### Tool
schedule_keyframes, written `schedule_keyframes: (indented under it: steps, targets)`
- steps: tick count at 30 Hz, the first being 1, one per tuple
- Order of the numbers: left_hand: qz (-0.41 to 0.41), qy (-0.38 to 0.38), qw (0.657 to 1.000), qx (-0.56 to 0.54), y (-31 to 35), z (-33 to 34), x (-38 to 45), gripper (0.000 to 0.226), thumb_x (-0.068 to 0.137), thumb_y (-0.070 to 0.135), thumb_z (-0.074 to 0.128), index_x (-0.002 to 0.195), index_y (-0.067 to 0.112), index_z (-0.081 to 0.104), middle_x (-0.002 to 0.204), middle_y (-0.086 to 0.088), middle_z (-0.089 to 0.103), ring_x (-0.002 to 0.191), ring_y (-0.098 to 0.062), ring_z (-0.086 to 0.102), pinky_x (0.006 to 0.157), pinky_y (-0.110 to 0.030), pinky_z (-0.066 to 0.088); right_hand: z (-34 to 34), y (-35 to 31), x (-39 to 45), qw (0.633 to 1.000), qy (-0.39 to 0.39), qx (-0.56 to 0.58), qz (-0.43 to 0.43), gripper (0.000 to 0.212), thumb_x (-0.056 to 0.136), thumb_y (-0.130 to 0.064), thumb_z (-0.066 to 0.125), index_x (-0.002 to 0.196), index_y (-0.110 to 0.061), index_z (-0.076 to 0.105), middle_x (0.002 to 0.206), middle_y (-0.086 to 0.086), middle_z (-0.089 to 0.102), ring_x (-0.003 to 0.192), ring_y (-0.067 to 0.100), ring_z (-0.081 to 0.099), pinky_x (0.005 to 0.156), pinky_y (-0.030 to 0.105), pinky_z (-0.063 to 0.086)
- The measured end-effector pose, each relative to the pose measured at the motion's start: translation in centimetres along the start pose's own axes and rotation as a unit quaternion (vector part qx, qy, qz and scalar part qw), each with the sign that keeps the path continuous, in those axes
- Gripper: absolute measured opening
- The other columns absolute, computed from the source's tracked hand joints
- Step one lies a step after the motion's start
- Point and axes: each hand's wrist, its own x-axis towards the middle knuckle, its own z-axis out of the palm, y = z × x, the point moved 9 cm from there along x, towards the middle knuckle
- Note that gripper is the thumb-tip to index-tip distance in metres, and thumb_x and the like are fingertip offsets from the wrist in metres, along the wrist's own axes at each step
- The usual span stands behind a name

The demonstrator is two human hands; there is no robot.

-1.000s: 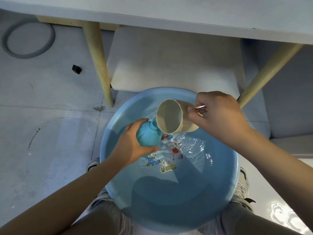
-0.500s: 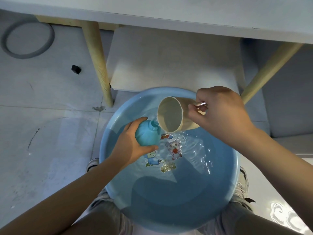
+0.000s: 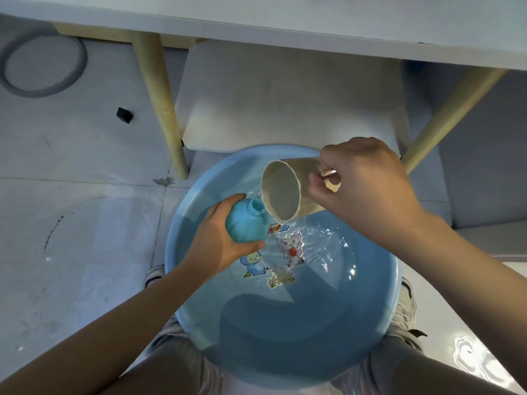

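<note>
A round blue basin [image 3: 379, 317] with shallow water and cartoon pictures on its bottom sits on the floor between my knees. My left hand [image 3: 219, 240] grips a small turquoise bottle [image 3: 243, 225] over the basin, its open neck pointing up and right. My right hand [image 3: 362, 186] holds a cream cup [image 3: 281, 193] by its handle, tipped on its side with the mouth toward the bottle's neck. A thin stream of water falls from the cup's rim at the bottle's neck. The cup's handle is mostly hidden by my fingers.
A white chair seat [image 3: 285, 95] on wooden legs [image 3: 159, 109] stands just beyond the basin, under a white tabletop [image 3: 313, 18]. A grey ring [image 3: 42, 64] and a small black block [image 3: 124, 114] lie on the tiled floor at the left. Wet floor shines at the lower right.
My right hand has lifted slightly and tipped the cup further. The ripples in the basin have spread. My left hand and the bottle have barely moved.
</note>
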Motion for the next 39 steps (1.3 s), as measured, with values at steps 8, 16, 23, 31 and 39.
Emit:
schedule_keyframes:
  steps: [8, 16, 23, 31, 39]
  targets:
    - [-0.001, -0.005, 1.000, 0.003, 0.0, 0.2, -0.1, 0.085, 0.055, 0.029, 0.091, 0.122, 0.044, 0.040, 0.122, 0.009, 0.047, 0.114, -0.016, 0.049, 0.096, -0.039, 0.049, 0.0, -0.8, 0.0, 1.000, 0.000, -0.018, -0.022, 0.016, 0.066, -0.016, 0.059, 0.056, -0.007, 0.050, 0.047, 0.006, 0.049, 0.048, 0.027, 0.042, 0.058, 0.032, 0.043]
    - [-0.007, -0.010, 1.000, -0.002, -0.3, 0.5, -0.1, 0.088, 0.055, 0.031, 0.091, 0.127, 0.041, 0.042, 0.127, 0.006, 0.050, 0.116, -0.017, 0.050, 0.097, -0.042, 0.049, -0.6, -1.4, 0.2, 0.999, 0.011, -0.027, -0.037, 0.015, 0.067, -0.014, 0.059, 0.056, -0.006, 0.051, 0.048, 0.007, 0.049, 0.048, 0.028, 0.045, 0.059, 0.032, 0.043]
    - [-0.001, -0.003, 1.000, -0.008, 0.1, 0.3, -0.1, 0.085, 0.055, 0.030, 0.091, 0.124, 0.042, 0.042, 0.126, 0.006, 0.051, 0.116, -0.017, 0.051, 0.097, -0.041, 0.048, -0.8, -1.7, 0.2, 0.998, 0.019, -0.047, -0.046, 0.013, 0.066, -0.014, 0.058, 0.056, -0.006, 0.053, 0.049, 0.006, 0.050, 0.051, 0.028, 0.046, 0.061, 0.032, 0.037]
    - [0.002, -0.004, 1.000, -0.003, 0.3, 0.3, -0.1, 0.084, 0.056, 0.031, 0.090, 0.124, 0.042, 0.042, 0.125, 0.006, 0.052, 0.114, -0.017, 0.052, 0.095, -0.040, 0.050, -0.9, -2.1, 0.2, 0.997, 0.020, -0.045, -0.059, 0.012, 0.068, -0.013, 0.059, 0.059, -0.007, 0.054, 0.052, 0.006, 0.050, 0.054, 0.027, 0.047, 0.065, 0.030, 0.028]
    - [-0.008, -0.008, 1.000, -0.004, 0.1, 0.3, -0.1, 0.086, 0.056, 0.030, 0.090, 0.129, 0.035, 0.046, 0.123, 0.006, 0.053, 0.111, -0.015, 0.053, 0.095, -0.038, 0.050, -1.3, -2.8, 0.2, 0.995, 0.044, -0.027, -0.080, 0.017, 0.066, -0.009, 0.062, 0.057, -0.009, 0.048, 0.051, 0.007, 0.047, 0.053, 0.026, 0.045, 0.063, 0.029, 0.027]
